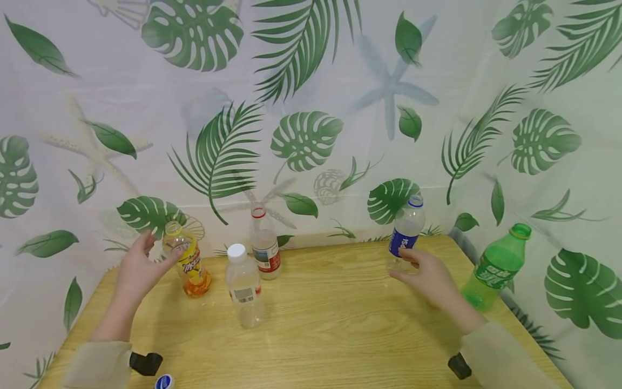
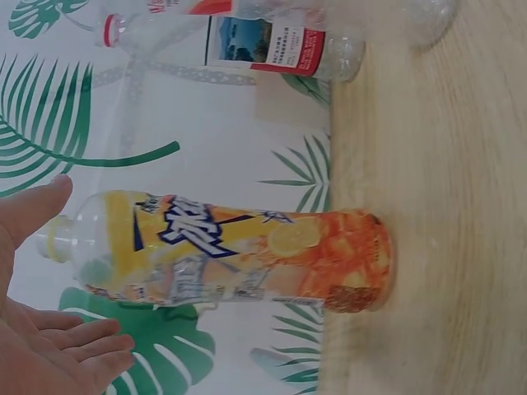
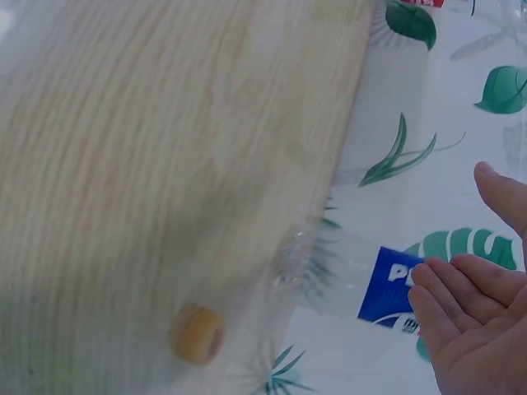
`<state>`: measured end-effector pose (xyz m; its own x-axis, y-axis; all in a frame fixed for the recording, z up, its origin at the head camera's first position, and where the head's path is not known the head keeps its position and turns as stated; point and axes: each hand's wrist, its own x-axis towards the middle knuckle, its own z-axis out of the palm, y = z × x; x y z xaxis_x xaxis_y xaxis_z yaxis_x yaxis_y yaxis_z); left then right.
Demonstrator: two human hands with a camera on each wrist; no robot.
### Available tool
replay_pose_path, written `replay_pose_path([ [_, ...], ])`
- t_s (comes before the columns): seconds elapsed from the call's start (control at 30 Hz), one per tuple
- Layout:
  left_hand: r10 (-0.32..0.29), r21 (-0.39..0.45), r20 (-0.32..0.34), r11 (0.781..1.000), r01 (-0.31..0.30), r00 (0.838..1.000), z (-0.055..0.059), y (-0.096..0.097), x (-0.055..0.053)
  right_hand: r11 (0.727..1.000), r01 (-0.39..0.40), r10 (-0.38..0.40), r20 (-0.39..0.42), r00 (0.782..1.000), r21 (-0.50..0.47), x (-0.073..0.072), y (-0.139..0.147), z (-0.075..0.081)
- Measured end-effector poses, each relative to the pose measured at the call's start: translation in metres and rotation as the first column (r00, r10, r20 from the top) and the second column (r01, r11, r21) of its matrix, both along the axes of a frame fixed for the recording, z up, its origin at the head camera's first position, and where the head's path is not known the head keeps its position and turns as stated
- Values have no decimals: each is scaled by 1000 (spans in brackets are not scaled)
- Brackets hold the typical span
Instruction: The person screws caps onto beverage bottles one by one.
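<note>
My left hand [image 1: 138,265] is held beside the upper part of a clear bottle with a yellow and orange label [image 1: 191,265], thumb and fingers spread apart. In the left wrist view the thumb lies on one side of this bottle's neck and the fingers on the other, with nothing gripped. My right hand [image 1: 430,278] reaches towards a clear bottle with a blue label [image 1: 404,237], its thumb apart from its extended fingers. The fingertips overlap the blue label [image 3: 391,292] in the right wrist view; whether they touch it I cannot tell. Both bottles stand upright with open necks.
A white-capped clear bottle [image 1: 244,294] and a red-ringed bottle [image 1: 265,251] stand left of centre. At the right edge is a green bottle [image 1: 498,267]. A blue-and-white cap [image 1: 164,382] lies near the front, and a yellow-orange cap [image 3: 200,336] lies by the right hand.
</note>
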<state>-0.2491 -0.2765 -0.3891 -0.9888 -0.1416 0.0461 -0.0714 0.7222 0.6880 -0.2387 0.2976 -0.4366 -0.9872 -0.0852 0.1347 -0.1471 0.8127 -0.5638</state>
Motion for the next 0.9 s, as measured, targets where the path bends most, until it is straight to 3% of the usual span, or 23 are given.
replay_pose_path([
  [0.23,4,52,35,999,-6,999,-19,-1,-7,999,11,-11,-15,1000,33,3,20,-12],
  [0.63,20,101,67,994,-27,998,-32,4,-11,999,23,-25,45,999,38,13,45,-29],
  [0.9,25,128,33,991,-29,999,-43,5,-12,995,31,-42,108,993,94,21,53,-38],
])
